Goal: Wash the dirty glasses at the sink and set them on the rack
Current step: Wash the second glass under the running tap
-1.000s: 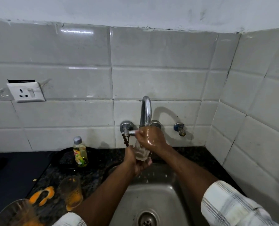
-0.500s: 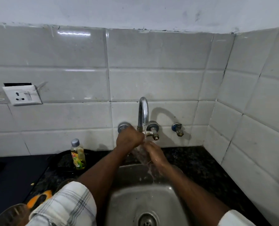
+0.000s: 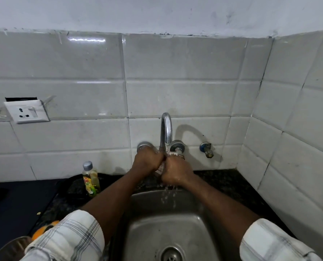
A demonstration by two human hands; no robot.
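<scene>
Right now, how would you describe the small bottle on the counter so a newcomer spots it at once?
From the steel sink, look left across the dark counter to the tiled wall. A small bottle stands upright there. It is clear plastic with a grey cap, yellow-green liquid and a bright label, the only bottle in view.

Both forearms reach forward; left hand (image 3: 147, 160) curled, knuckles up; right hand (image 3: 177, 173) grip round glass (image 3: 160, 167).

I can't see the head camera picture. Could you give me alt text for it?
A person's left hand and right hand meet under a running tap over a steel sink, a glass just showing between them. A small bottle stands on the dark counter to the left, below a white tiled wall with a socket.
</scene>
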